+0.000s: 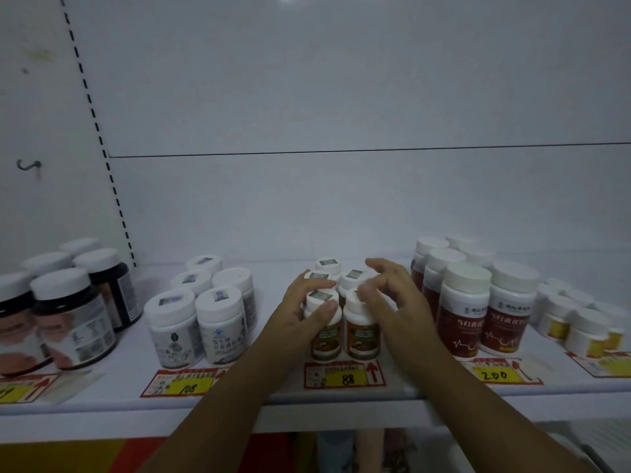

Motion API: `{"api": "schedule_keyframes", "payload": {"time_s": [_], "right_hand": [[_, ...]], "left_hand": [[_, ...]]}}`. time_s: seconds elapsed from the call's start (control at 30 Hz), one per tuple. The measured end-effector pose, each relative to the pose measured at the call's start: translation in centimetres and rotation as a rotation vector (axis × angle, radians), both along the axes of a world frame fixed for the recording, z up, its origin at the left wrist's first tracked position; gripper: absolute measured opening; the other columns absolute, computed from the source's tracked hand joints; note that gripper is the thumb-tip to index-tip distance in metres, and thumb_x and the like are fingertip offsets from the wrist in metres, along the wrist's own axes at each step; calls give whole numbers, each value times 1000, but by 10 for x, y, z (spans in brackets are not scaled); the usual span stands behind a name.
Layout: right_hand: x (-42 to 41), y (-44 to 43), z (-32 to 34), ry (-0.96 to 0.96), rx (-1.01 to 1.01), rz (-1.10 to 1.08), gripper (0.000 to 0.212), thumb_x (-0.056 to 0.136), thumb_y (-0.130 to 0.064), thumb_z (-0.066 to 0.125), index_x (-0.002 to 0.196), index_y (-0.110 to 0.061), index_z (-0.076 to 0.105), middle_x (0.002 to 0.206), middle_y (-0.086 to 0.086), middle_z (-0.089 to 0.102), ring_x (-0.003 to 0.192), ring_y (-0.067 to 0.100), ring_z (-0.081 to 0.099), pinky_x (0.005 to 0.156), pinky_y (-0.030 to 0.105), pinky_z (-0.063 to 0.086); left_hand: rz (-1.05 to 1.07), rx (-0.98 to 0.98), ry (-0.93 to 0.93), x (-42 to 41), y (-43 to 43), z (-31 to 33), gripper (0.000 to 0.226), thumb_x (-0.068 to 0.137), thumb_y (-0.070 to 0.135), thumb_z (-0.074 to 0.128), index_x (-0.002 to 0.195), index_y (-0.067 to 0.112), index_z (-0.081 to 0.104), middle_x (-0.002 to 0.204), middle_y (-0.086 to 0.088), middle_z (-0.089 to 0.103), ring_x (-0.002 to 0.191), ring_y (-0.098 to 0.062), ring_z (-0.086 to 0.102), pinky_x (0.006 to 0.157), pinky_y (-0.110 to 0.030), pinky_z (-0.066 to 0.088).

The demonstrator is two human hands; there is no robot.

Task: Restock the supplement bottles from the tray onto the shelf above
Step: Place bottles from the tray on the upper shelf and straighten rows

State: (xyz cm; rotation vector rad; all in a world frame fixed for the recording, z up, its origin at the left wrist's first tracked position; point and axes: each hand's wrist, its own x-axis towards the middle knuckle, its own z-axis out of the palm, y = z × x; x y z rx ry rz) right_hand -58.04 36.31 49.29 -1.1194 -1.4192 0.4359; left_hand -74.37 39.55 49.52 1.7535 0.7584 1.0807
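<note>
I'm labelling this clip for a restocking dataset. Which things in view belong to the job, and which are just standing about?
Job: left hand, right hand, orange-label bottles, shelf.
Bystanders: dark jars, white bottles, red-label bottles, yellow-label jars, wall hook.

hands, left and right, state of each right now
Left hand: grips the front left orange-label bottle.
Right hand: curled over the front right bottle, blurred; grip cannot be told.
</note>
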Motion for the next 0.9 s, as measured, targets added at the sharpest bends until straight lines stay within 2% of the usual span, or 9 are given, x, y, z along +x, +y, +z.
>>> {"api": "schedule_keyframes", "payload": {"time_s": [0.1, 0.17, 0.23, 0.43, 0.53, 0.63, 0.67, 0.77, 0.9], "right_hand": [[-1, 6, 2, 163, -144, 118, 27, 96, -39, 38, 118, -34, 54, 135, -12, 48, 123, 4, 48, 99, 27, 44], [-1, 7, 2, 164, -235, 171, 30, 97, -43, 32, 122, -41, 49, 121, -20, 56, 105, -10, 56, 81, 11, 50], [-3, 5, 3, 107, -259, 160, 29, 98, -44, 29, 119, -44, 48, 110, -28, 57, 92, -18, 56, 65, 2, 46], [-1, 1, 14, 61, -200, 56, 35, 96, -47, 30, 124, -36, 47, 123, -17, 52, 114, 3, 51, 96, 25, 43], [-6, 18, 50, -126, -82, -75, 21, 93, -43, 41, 111, -37, 51, 114, -18, 52, 104, 0, 49, 78, 11, 35], [-22, 52, 85, -438, -194, -75, 27, 92, -40, 44, 107, -24, 60, 107, -8, 59, 90, 6, 54, 68, 15, 38], [-27, 65, 90, -589, -292, -91, 32, 92, -39, 44, 108, -16, 61, 107, -2, 61, 89, 12, 57, 68, 20, 42], [-34, 92, 93, -921, -563, -132, 35, 91, -31, 49, 107, -3, 63, 110, 12, 66, 86, 21, 58, 72, 29, 45], [-33, 98, 94, -785, -590, -1, 34, 87, -29, 59, 100, 2, 67, 100, 16, 69, 81, 22, 61, 76, 32, 50]], "left_hand": [[4, -69, -14, 2, 3, 0, 30, 92, 28, 51, 114, 48, 45, 127, 23, 45, 111, -5, 55, 79, -19, 55], [26, -151, -57, 3, 6, 0, 39, 94, 32, 47, 127, 47, 33, 131, 18, 41, 109, -3, 52, 80, -18, 50], [14, -227, -73, 4, 10, -2, 51, 94, 38, 42, 141, 40, 21, 141, 10, 36, 118, -11, 47, 93, -27, 46], [34, -287, -57, 5, 16, -5, 58, 94, 43, 41, 146, 39, 14, 154, 6, 29, 130, -20, 41, 105, -39, 39], [56, -380, -93, 4, 25, -4, 59, 89, 60, 38, 142, 37, 31, 149, 10, 38, 134, -20, 41, 112, -46, 32], [63, -521, -177, 8, 25, 4, 47, 89, 60, 37, 117, 33, 62, 119, 10, 64, 111, -17, 62, 94, -37, 49], [50, -532, -172, 11, 25, 6, 49, 90, 60, 36, 119, 31, 61, 122, 5, 65, 111, -20, 63, 92, -38, 51], [22, -452, -151, 18, 23, 8, 81, 79, 63, 39, 147, 20, 28, 152, -8, 35, 136, -27, 39, 112, -49, 33], [28, -443, -187, 19, 27, 7, 60, 97, 42, 33, 150, 19, 15, 154, -11, 29, 139, -29, 34, 115, -49, 28]]}}
